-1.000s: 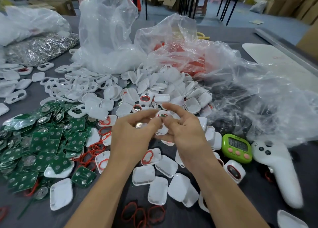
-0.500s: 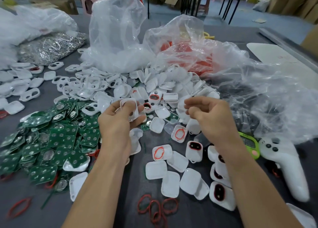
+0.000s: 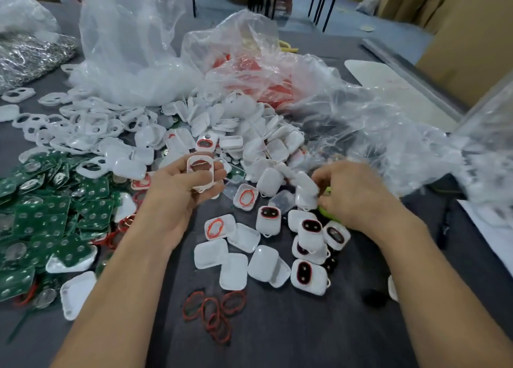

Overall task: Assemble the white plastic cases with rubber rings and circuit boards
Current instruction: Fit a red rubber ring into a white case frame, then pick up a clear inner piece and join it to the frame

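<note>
My left hand (image 3: pixel 180 190) grips a white case half (image 3: pixel 200 170) with a red rubber ring seated in it, held up above the table. My right hand (image 3: pixel 352 195) is lower on the right, its fingers curled round a white case (image 3: pixel 306 191) among the finished ones. Several assembled cases with dark windows (image 3: pixel 308 276) lie in front of it. A heap of green circuit boards (image 3: pixel 50 217) lies at the left. Loose red rubber rings (image 3: pixel 213 309) lie near the front. White case shells (image 3: pixel 236 270) are scattered in the middle.
Clear plastic bags (image 3: pixel 133 48) stand at the back, one with red rings (image 3: pixel 263 81) inside. A pile of white frames (image 3: pixel 83 123) lies back left, silvery parts (image 3: pixel 30 56) at far left. A green timer (image 3: pixel 327 212) peeks from under my right hand.
My hands have parted: the left lifted a ring-fitted case half, the right swung down to the right onto a white case by the finished pile. The camera view shifted left.
</note>
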A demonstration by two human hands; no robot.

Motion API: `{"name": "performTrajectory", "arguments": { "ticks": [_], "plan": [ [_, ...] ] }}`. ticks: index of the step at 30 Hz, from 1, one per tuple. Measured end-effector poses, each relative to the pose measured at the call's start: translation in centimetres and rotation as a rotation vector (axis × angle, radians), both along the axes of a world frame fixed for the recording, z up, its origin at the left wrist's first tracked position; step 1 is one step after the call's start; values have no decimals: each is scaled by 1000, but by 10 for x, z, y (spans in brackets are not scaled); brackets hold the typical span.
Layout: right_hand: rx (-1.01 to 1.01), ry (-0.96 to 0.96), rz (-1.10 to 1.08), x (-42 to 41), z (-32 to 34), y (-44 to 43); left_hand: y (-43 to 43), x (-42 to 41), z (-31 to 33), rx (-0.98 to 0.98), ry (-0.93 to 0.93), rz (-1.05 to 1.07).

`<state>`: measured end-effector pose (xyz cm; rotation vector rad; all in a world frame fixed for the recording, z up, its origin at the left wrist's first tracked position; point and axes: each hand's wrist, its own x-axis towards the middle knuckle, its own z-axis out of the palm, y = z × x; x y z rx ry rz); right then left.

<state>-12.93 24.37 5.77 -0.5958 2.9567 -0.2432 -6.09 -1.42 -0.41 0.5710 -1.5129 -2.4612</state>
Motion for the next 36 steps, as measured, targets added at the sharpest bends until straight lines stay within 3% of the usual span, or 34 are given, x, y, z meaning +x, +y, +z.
{"name": "performTrajectory", "arguments": {
  "ticks": [6,12,17,22,27,29,33,36],
  "plan": [
    [-102,-23,-40,-2,-5,5,7,0,-4,-60,-11,-65],
    [-14,73,-60,-2,-17,-10,9,1,-5,-118,-11,-85],
    [-269,-132,8,-7,-11,-24,9,1,-5,-158,-16,-96],
    [-82,-127,89,-17,-9,-11,6,0,-5,-172,-19,-89],
    [-165,-170,116,-6,-8,-24,7,0,-5,-195,-8,-100],
    [-57,-180,138,2,-5,-28,7,0,-6,-198,-8,-96],
    [233,27,228,15,-7,-42,7,0,-6,-209,-6,-101],
    [310,97,271,22,-13,-52,8,0,-6,-209,-8,-106]
  ]
}}
